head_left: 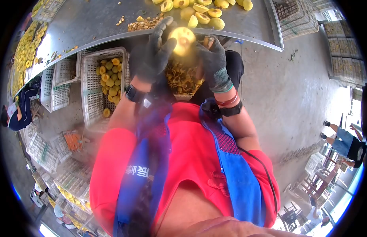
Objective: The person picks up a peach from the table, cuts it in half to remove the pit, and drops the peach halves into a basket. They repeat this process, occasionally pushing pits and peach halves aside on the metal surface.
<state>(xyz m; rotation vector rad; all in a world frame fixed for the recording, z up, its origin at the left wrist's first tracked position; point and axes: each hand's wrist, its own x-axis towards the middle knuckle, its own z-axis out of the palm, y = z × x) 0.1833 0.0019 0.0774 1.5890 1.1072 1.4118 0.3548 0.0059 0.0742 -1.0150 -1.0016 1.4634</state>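
A yellow fruit half (182, 40), cut face showing, is held between the thumb and fingers of my gloved left hand (157, 49), just off the table's front edge. Beside it on the right, my gloved right hand (213, 57) is closed around a small tool with a wooden handle (208, 42); its working end is not clear. Below both hands, a container of brownish-yellow fruit scraps (182, 81) sits between the knees. On the metal table (100, 19) lie yellow fruit halves (203, 15) and a pile of pits (146, 23).
A white crate (86, 79) with yellow fruit (111, 79) stands at the left, beside more crates (57, 89). Stacked crates (296, 19) stand at the upper right. One person (23, 106) is at the far left, another (345, 144) at the far right.
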